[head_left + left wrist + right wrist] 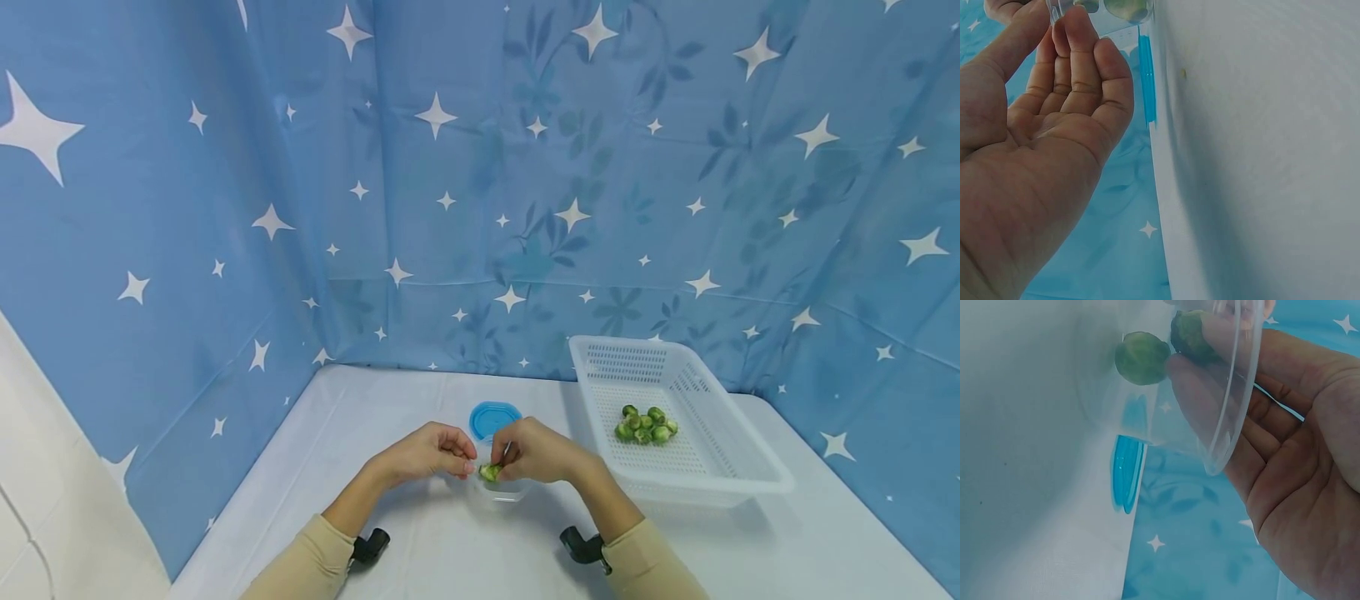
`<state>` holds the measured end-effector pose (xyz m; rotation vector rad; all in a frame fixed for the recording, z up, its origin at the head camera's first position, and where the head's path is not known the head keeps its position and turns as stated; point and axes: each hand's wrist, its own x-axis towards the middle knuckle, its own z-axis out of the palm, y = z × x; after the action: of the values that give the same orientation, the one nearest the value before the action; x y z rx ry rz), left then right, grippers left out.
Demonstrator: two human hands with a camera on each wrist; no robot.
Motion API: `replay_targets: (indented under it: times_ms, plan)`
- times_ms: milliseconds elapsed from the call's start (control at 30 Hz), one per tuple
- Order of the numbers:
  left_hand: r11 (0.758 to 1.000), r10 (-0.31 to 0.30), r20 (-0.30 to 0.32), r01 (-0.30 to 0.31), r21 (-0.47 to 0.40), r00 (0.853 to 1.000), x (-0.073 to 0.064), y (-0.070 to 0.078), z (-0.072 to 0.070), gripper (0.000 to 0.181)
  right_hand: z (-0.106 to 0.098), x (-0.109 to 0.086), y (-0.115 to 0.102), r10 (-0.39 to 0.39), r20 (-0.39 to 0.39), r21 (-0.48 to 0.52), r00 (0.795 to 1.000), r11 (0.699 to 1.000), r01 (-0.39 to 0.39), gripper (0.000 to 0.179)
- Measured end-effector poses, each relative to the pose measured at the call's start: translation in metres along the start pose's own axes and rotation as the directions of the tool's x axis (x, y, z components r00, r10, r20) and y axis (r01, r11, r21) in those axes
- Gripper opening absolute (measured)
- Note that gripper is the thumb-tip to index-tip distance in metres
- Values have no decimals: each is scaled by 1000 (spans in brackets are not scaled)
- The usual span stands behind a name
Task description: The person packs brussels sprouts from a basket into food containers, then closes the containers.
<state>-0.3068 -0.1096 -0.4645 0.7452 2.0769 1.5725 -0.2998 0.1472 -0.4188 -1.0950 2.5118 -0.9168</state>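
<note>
A small clear plastic container point(501, 497) stands on the white table between both hands. My left hand point(433, 454) pinches its left rim between thumb and fingertips; in the left wrist view the container point(1113, 24) shows at the top edge. My right hand point(542, 454) reaches over the rim. Its thumb and fingers pinch a Brussels sprout point(1190, 337) inside the container, seen through the clear wall in the right wrist view. Beside that one, a second Brussels sprout point(1142, 358) lies in the container.
Just behind the container lies a blue lid point(493, 420). To the right stands a white perforated basket point(738, 433) with several Brussels sprouts point(647, 425) heaped in it. A blue star-patterned curtain point(465, 250) borders the table at the back and sides.
</note>
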Motion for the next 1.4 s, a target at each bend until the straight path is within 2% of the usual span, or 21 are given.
replay_targets:
  times_ms: [200,633,933,1133,1400]
  plan:
    - [1000,1,-2,-1,2,1000,0,1,1,33,4,2,1,2,10,3,1000,1000,-2,16]
    - [1000,-9,-8,9,23,1000,1,0,1,26,10,4,-1,7,18,-8,1000,1000,-6,19]
    - [1000,-5,-7,5,17,1000,0,0,1,23,13,5,-2,9,14,-57,1000,998,-9,20]
    - [1000,-2,0,2,23,1000,1,-1,0,30,13,5,-3,-24,21,-72,999,997,25,18]
    - [1000,-6,-1,6,20,1000,1,0,1,27,14,5,-5,-45,11,-118,999,992,46,16]
